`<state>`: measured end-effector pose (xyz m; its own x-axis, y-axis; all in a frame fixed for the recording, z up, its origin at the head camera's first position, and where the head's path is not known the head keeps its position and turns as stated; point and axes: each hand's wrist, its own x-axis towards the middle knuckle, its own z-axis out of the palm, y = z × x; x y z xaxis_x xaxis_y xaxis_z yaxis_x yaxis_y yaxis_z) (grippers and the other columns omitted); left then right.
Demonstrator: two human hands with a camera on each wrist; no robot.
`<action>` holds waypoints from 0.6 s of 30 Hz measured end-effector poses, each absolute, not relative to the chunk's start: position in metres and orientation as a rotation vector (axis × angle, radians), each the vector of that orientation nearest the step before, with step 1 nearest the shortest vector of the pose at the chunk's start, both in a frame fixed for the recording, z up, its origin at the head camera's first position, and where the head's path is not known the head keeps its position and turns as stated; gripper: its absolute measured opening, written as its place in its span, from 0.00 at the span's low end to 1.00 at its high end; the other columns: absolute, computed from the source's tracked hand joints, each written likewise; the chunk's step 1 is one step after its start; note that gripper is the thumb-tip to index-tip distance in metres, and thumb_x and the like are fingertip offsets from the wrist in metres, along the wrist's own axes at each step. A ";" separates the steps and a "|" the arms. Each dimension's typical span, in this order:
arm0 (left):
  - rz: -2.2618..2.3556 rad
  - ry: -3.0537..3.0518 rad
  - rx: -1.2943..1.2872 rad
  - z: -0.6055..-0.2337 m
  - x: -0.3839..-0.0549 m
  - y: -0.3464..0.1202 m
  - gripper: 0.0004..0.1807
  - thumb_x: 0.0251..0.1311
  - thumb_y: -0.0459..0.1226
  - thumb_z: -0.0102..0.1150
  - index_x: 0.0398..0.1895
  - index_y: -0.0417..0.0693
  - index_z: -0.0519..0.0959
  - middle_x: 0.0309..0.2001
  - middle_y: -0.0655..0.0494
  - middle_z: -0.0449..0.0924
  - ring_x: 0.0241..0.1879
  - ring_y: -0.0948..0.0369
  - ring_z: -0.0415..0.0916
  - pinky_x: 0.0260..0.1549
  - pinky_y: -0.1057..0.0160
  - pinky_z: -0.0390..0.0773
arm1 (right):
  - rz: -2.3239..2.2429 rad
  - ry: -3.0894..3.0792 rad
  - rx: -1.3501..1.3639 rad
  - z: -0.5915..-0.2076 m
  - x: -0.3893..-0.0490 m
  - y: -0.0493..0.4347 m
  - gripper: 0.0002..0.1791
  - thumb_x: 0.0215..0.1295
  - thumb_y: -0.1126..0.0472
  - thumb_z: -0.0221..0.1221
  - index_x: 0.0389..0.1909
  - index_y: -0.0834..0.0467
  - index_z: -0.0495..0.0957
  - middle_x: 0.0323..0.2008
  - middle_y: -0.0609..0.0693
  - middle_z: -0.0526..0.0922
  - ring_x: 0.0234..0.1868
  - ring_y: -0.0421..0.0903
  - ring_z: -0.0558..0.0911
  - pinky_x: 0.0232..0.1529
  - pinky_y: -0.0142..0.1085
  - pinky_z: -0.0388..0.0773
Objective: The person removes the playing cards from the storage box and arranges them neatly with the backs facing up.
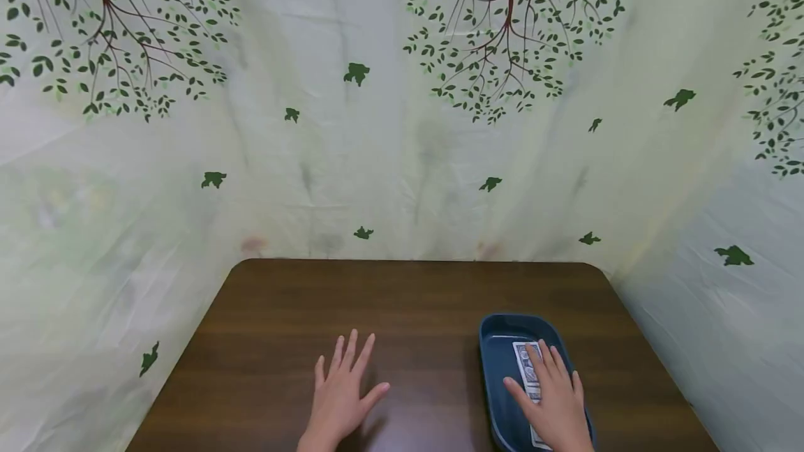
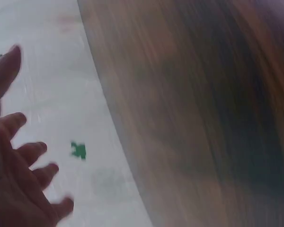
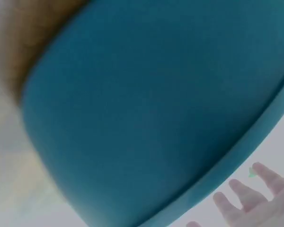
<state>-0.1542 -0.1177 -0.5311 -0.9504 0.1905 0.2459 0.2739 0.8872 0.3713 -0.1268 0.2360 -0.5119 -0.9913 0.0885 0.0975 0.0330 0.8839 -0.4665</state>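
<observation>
A dark blue tray with rounded corners lies on the right part of the table. Inside it are white-bordered flat pieces with dark printed patterns, like cards, laid in a lengthwise row and partly covered by my right hand. That hand hovers over the tray's right side with its fingers spread, gripping nothing; whether it touches the tray I cannot tell. Blue tray surface fills most of the right wrist view. My left hand, fingers spread and holding nothing, is above the table left of the tray.
The brown wooden table has rounded far corners. Behind it and along both sides hangs a pale cloth printed with branches and green leaves. In the left wrist view, the table is blurred.
</observation>
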 end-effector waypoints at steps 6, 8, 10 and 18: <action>-0.824 -2.687 -0.585 -0.527 -0.169 -0.087 0.35 0.63 0.50 0.60 0.70 0.46 0.66 0.66 0.45 0.69 0.63 0.45 0.67 0.57 0.38 0.65 | 0.718 -2.817 -0.390 -0.516 -0.114 0.256 0.33 0.65 0.47 0.59 0.61 0.69 0.70 0.63 0.70 0.66 0.64 0.69 0.63 0.55 0.70 0.58; -0.817 -2.631 -0.680 -0.524 -0.174 -0.076 0.29 0.63 0.46 0.61 0.65 0.44 0.71 0.60 0.49 0.76 0.58 0.48 0.73 0.55 0.42 0.69 | 0.710 -2.790 -0.504 -0.519 -0.109 0.263 0.30 0.65 0.50 0.58 0.58 0.69 0.72 0.61 0.70 0.69 0.61 0.70 0.65 0.52 0.69 0.61; -0.810 -2.573 -0.784 -0.520 -0.177 -0.063 0.23 0.62 0.42 0.62 0.59 0.45 0.77 0.54 0.53 0.81 0.54 0.53 0.76 0.53 0.45 0.72 | 0.703 -2.786 -0.610 -0.523 -0.104 0.270 0.27 0.64 0.52 0.57 0.56 0.70 0.74 0.58 0.71 0.71 0.58 0.71 0.68 0.49 0.69 0.63; -0.856 -2.348 -1.105 -0.509 -0.196 0.009 0.10 0.59 0.37 0.63 0.44 0.50 0.85 0.42 0.60 0.85 0.45 0.61 0.80 0.49 0.57 0.75 | 0.741 -2.808 -0.853 -0.531 -0.090 0.288 0.28 0.62 0.52 0.55 0.51 0.73 0.74 0.48 0.74 0.75 0.48 0.69 0.73 0.47 0.62 0.69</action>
